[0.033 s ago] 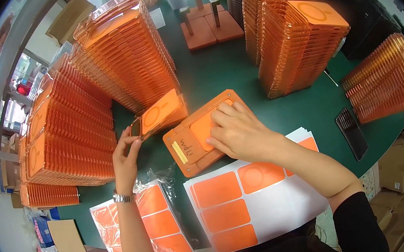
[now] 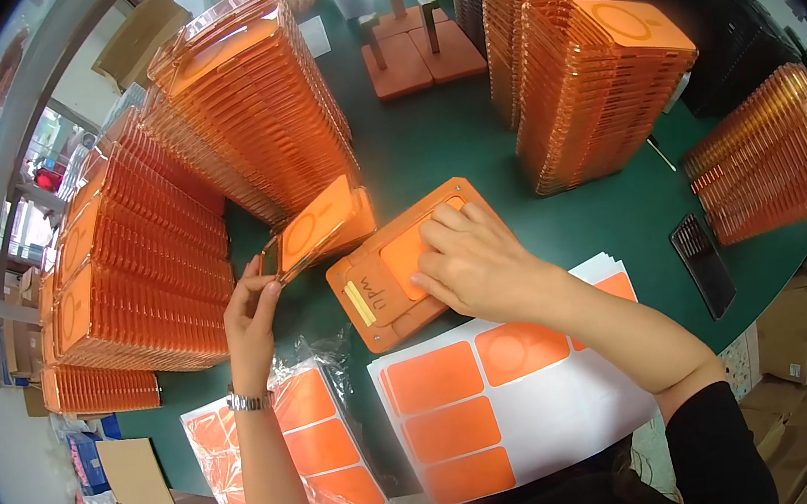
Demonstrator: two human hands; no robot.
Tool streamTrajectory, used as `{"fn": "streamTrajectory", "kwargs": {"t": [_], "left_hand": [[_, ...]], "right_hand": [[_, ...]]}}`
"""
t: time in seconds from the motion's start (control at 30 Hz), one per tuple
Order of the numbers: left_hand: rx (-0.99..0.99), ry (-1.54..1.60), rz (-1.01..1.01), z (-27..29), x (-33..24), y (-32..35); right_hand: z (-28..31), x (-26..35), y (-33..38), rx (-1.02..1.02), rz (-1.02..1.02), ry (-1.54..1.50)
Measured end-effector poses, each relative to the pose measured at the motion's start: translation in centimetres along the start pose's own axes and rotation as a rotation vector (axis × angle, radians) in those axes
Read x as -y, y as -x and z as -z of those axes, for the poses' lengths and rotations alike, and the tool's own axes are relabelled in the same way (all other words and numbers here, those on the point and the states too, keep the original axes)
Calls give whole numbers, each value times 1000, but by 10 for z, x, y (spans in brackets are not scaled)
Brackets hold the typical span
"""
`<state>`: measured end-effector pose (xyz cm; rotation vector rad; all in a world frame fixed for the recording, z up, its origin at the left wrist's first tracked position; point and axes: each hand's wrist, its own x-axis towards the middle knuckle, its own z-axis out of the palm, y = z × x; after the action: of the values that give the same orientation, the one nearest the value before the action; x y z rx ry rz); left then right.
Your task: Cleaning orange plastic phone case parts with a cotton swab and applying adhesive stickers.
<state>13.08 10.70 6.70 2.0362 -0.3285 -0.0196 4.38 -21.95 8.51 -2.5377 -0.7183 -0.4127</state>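
Green table (image 2: 430, 138): work surface; stacks of orange cases (image 2: 142, 294) on L side, more stacks (image 2: 571, 100) on R, boxes (image 2: 792, 335) off to far R.
L hand (image 2: 254, 306): thumb + fingertips pinching near corner of clear orange case (image 2: 315, 228).
Clear orange case: held tilted off L hand, just beside block's upper L end; orange piece behind it, can't tell if same case.
Block (image 2: 382, 320): orange, flat on table btwn hands, w/ orange panel (image 2: 400, 260) in its middle.
R hand (image 2: 475, 258): fingers curled & bunched on panel; can't tell if gripping anything underneath.
Case tilt: a bit steeper vs prev. frame; R hand & block approx. same.
Upshot: looks like only L side is shifting, R hand steady at panel.
Sticker sheets (image 2: 553, 405): near side, below block.
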Motion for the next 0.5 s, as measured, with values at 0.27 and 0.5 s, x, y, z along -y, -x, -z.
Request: {"fn": "streamTrajectory", "kwargs": {"t": [0.27,0.5], "left_hand": [[11,259,9,-29,-55,33],[15,227,21,-81,-54,42]], "right_hand": [[-24,9,-2,19,29,300],[8,-11,41,-312,44,-50]]}}
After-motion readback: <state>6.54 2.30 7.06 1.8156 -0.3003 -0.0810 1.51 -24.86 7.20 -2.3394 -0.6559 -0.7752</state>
